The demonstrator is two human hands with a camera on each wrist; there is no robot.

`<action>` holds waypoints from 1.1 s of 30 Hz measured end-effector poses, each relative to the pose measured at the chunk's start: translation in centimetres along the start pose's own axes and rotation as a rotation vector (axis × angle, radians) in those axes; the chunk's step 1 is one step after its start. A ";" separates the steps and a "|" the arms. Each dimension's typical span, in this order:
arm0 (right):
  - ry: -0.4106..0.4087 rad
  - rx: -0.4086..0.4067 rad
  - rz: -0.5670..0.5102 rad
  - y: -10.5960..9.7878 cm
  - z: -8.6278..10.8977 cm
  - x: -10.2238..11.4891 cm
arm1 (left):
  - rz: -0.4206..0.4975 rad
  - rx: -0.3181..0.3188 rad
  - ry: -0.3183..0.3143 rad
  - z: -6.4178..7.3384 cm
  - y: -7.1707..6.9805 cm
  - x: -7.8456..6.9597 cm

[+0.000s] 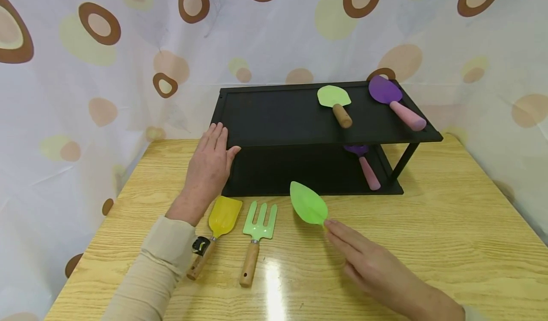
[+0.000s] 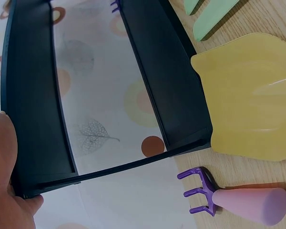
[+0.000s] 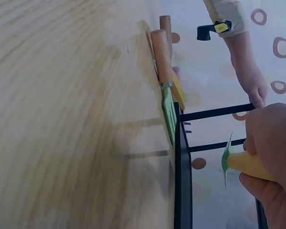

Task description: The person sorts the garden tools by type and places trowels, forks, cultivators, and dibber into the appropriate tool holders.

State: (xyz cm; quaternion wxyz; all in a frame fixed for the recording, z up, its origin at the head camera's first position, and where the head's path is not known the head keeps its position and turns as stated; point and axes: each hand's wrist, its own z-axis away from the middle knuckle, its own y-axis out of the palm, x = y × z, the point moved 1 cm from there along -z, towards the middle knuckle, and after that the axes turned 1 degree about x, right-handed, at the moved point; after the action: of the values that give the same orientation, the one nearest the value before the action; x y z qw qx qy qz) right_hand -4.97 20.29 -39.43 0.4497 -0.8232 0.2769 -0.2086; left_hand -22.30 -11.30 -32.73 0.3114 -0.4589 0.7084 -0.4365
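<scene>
My right hand holds a small bright green trowel, leaf-shaped, above the table in front of the shelf. Its yellow handle shows in the right wrist view, gripped by thumb and fingers. My left hand rests at the left end of the black two-tier shelf, fingers straight along the top board. On that board lie a pale green trowel and a purple trowel with a pink handle. A pink-handled purple tool lies on the lower board, partly hidden.
On the wooden table, a yellow scoop and a pale green garden fork lie in front of the shelf. A purple hand rake shows in the left wrist view. Patterned cloth hangs behind.
</scene>
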 end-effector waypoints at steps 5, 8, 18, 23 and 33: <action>-0.031 -0.018 -0.007 -1.1 -0.5 -0.2 | -0.002 -0.004 -0.004 0.0 0.1 0.0; -0.046 -0.042 0.001 -1.7 -0.9 -0.2 | 0.001 -0.010 -0.004 0.0 0.1 0.0; -0.067 -0.054 -0.001 -3.5 -2.0 -0.3 | 0.008 -0.008 -0.005 0.0 0.1 0.1; -0.138 -0.156 0.007 -3.9 -2.9 -0.4 | 0.004 -0.003 -0.007 0.0 0.1 0.1; -0.168 -0.241 -0.018 -4.6 -4.6 -0.9 | 0.001 0.006 -0.013 -0.1 -0.1 0.1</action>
State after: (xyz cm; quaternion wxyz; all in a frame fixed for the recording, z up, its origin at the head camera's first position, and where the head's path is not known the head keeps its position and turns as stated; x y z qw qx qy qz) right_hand -7.12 19.99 -33.18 0.3675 -0.8881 0.2540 -0.1081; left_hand -22.35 -11.36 -32.64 0.3176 -0.4604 0.7052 -0.4357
